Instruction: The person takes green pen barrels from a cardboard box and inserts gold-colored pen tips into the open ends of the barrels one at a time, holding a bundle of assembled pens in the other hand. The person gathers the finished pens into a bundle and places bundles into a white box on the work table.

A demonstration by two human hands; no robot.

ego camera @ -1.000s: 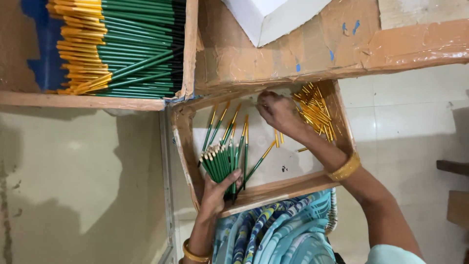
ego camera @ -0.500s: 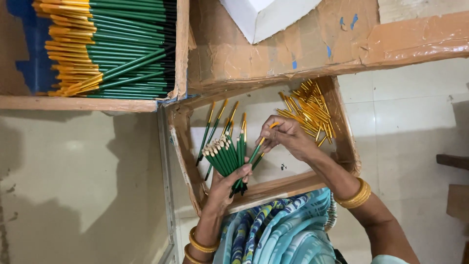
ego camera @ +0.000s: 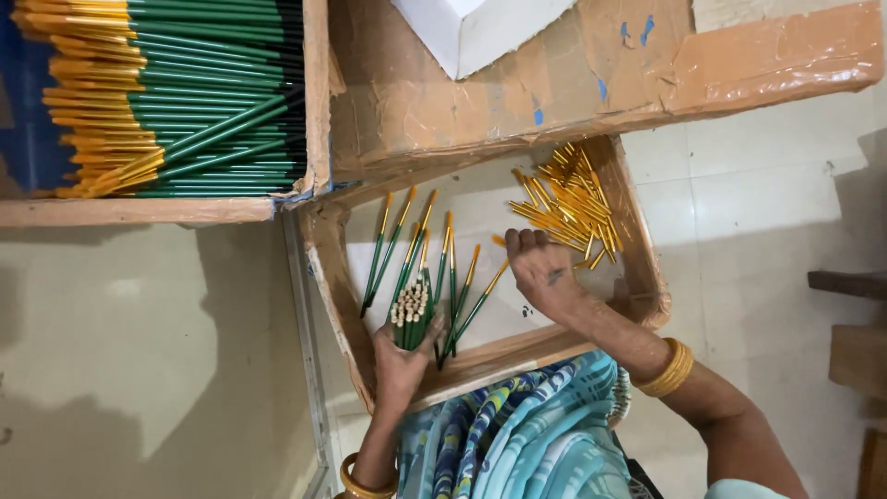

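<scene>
My left hand point(ego camera: 404, 356) grips a bundle of green pens point(ego camera: 411, 312) without caps, held upright at the near side of a shallow cardboard tray point(ego camera: 637, 277). Several capped green pens point(ego camera: 418, 251) with yellow caps lie loose on the white tray floor beside it. My right hand point(ego camera: 540, 270) has its fingers curled down at the edge of a pile of yellow caps point(ego camera: 571, 205) in the tray's right part. Whether a cap is pinched in its fingers is hidden.
A big cardboard box point(ego camera: 312, 102) at the upper left holds many stacked green pens with yellow caps point(ego camera: 176, 102). A taped cardboard flap point(ego camera: 573, 83) and a white box point(ego camera: 471, 32) lie behind the tray. Pale floor tiles surround it. A patterned garment point(ego camera: 527, 434) covers my lap.
My right hand moved from the bundle back to the cap pile. The bundle in my left hand has pulled closer together and stands more upright.
</scene>
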